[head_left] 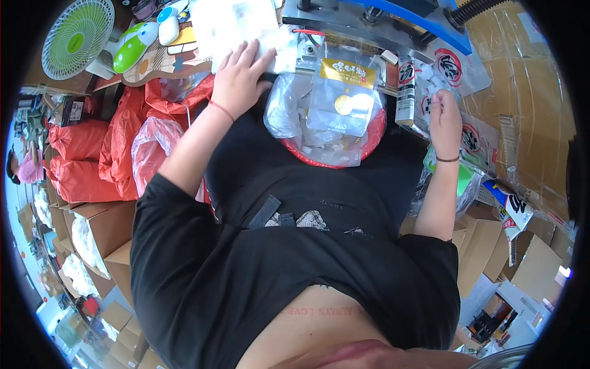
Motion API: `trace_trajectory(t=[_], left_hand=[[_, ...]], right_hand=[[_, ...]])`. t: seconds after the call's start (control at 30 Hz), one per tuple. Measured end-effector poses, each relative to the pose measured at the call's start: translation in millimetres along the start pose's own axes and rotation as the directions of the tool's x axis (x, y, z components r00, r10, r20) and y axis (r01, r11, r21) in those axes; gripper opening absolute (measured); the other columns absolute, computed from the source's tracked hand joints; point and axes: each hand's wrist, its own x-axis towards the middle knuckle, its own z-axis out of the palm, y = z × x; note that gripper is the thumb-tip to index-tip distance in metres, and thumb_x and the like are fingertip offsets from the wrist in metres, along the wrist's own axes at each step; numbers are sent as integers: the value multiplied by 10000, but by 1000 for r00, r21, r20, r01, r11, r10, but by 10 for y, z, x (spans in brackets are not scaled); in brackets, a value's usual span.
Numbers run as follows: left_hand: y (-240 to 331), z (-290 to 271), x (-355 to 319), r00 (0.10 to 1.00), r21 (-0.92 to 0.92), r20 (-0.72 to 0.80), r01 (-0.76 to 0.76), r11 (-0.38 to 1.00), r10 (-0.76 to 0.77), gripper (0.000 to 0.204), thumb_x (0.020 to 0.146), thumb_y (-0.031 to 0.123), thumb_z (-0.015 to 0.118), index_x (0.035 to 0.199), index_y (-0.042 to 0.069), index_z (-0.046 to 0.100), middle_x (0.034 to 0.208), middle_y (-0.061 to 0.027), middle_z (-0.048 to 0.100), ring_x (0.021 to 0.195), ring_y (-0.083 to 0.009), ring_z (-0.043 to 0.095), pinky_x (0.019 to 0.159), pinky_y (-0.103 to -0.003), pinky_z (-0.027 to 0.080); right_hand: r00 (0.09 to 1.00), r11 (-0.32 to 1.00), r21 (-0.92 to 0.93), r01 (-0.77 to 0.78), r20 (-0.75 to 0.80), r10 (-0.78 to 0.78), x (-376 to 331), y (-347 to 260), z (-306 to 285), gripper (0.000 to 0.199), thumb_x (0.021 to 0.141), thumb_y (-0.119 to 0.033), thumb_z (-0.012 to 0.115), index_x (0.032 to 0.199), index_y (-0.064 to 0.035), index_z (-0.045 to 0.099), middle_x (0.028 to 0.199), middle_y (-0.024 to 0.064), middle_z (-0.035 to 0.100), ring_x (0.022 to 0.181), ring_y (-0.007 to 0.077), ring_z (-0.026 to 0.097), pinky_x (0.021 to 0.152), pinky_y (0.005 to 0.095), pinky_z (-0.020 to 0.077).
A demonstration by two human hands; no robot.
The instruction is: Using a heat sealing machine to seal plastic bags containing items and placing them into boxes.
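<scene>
My left hand (pixel 241 80) lies flat, fingers spread, on a stack of white sheets or bags (pixel 236 27) that glare brightly. My right hand (pixel 445 122) is closed at the right, its fingers curled beside printed plastic bags (pixel 470 132); what it holds, if anything, is hidden. Left of that hand stands a narrow silver-and-black printed carton or pack (pixel 406 92). Between my hands, a clear pouch with a gold label band (pixel 345 71) rests over a red basin (pixel 319 162) lined with plastic and holding clear scraps.
A blue-framed press (pixel 452 24) with a metal bar stands ahead. A green fan (pixel 77 42) stands far left, above stuffed red bags (pixel 80 172). Cardboard (pixel 522 80) covers the right side, where a blue-and-white printed bag (pixel 511 206) sticks out. Cartons (pixel 104 227) stand lower left.
</scene>
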Motion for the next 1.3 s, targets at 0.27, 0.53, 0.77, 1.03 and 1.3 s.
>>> trace_trajectory(t=[0.27,0.53,0.77,1.03,1.3], left_hand=[[157,-236,-97,961,-432,226,243,868,-157,257,891,72,590,1133,44,672,1106,-178,670,1020,-328,638,898,-397,504],[664,-532,-82,813,-817,551,572,75,-189,169,939,145,647,954,-10,712,879,-52,708,792,-101,638,743,-269,516],[1234,-729,60,751,-761,649,641,101,122,223,945,197,683,991,-20,704,898,-11,699,823,-47,602,754,-216,491],[1507,-704,4,699,-577,638,712,-401,323,263,970,220,651,1086,-15,677,934,-28,706,846,-58,623,777,-227,507],[1590,-697,15,670,-446,669,709,-546,323,255,980,223,635,1087,-4,682,966,-30,707,874,-65,629,800,-229,505]], right_hand=[[968,984,60,-166,202,151,58,-20,-99,245,1000,-187,542,1189,-34,570,898,138,617,839,229,650,729,343,502],[969,760,612,-218,231,92,-58,-650,-248,258,986,-139,585,1202,-1,615,1006,67,686,916,139,651,814,299,525],[990,603,797,-15,96,-102,227,-1352,-99,228,970,-116,618,1160,6,654,1016,78,691,919,118,640,846,263,494],[985,457,874,-165,172,27,186,-1146,-257,165,965,-132,635,1056,0,675,951,28,693,879,92,613,812,251,482],[960,671,733,-113,256,-117,150,-955,-214,177,997,-151,589,1058,6,645,933,53,694,855,100,637,792,235,493]])
